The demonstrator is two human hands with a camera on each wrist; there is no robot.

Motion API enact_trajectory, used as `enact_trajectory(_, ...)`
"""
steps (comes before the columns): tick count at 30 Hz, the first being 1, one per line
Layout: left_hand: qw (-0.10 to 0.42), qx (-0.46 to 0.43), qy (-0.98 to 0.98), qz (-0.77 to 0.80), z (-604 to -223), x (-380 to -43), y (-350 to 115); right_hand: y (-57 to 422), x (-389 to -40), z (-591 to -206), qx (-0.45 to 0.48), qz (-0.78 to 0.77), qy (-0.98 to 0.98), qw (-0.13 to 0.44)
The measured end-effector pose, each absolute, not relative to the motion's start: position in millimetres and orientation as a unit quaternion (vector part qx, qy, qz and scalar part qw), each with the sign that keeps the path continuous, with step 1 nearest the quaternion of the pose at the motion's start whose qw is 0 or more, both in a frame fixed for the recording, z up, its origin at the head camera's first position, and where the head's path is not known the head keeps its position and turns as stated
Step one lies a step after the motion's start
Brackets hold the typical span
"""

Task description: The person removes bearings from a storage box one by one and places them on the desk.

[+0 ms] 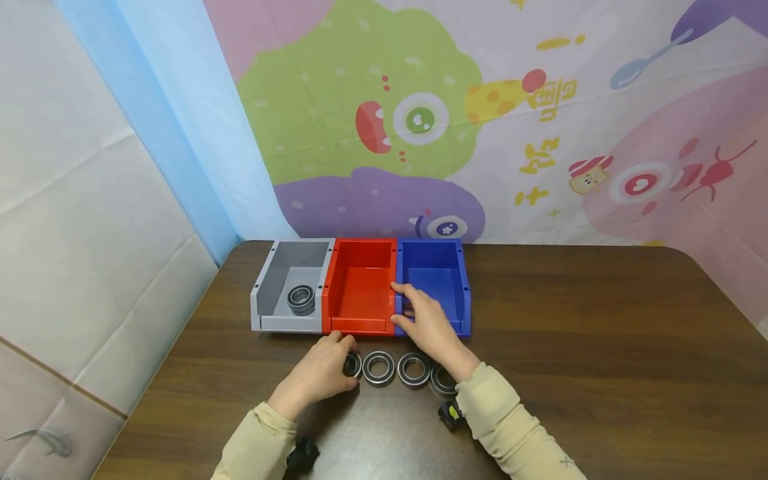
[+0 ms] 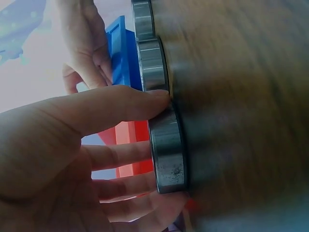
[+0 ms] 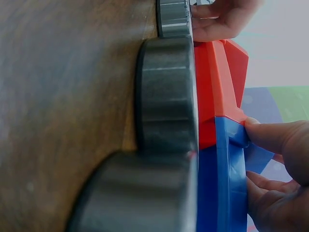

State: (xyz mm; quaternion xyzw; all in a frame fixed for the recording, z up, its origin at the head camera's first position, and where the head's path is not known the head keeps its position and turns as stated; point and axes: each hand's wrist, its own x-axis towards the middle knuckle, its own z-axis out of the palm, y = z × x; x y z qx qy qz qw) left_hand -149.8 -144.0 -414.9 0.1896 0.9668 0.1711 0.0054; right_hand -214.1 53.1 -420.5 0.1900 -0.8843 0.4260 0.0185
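Observation:
My left hand (image 1: 324, 373) grips the leftmost ball bearing (image 2: 169, 154) of a row on the table, thumb on its near side and fingers at the far side. To its right lie a second bearing (image 1: 366, 369), a third bearing (image 1: 401, 371) and another bearing (image 1: 435, 385) partly under my right wrist. My right hand (image 1: 433, 327) reaches over the blue bin (image 1: 465, 313), thumb and fingertips spread apart at the wall beside the red bin (image 1: 360, 325). In the right wrist view its thumb touches the rim where red and blue meet.
A grey bin (image 1: 291, 324) stands left of the red one, with a bearing (image 1: 301, 310) inside. The three bins line up near the back of the brown wooden table (image 1: 570, 373). Behind hangs a cartoon-printed curtain (image 1: 516, 40). Black wrist devices sit at both sleeves.

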Motion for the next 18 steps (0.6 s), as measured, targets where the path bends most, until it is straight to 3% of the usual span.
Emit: enact_trajectory(18,0.038,0.206,0.963,0.168,-408.5,-150.1,-146.5,53.3,-213.9,-418.7,0.19,0.426,-0.885,0.017)
